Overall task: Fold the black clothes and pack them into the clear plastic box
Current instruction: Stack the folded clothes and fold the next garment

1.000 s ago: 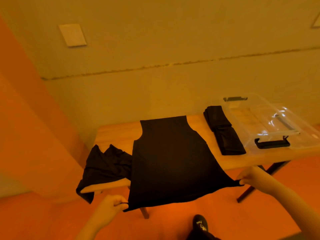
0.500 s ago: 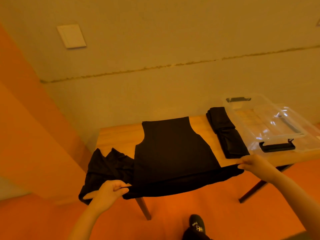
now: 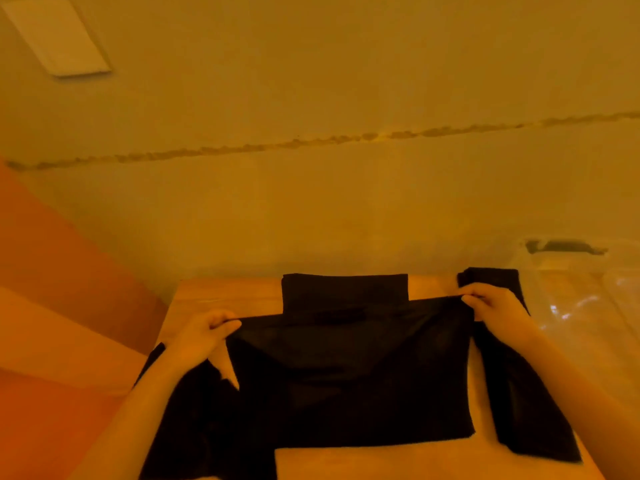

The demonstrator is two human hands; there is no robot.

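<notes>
Left hand (image 3: pixel 202 332) and right hand (image 3: pixel 493 308) each pinch hem corner of black vest (image 3: pixel 346 372), folded up mid-tabletop (image 3: pixel 346 462), left of clear box (image 3: pixel 588 306). Risks: uneven pull skews fold; grip slip drops hem; left-side loose garment (image 3: pixel 194 420) snags.

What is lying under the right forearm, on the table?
A folded black garment lies under the right hand and forearm, beside the clear plastic box. Its middle is covered by the arm, so its folds cannot be seen.
</notes>
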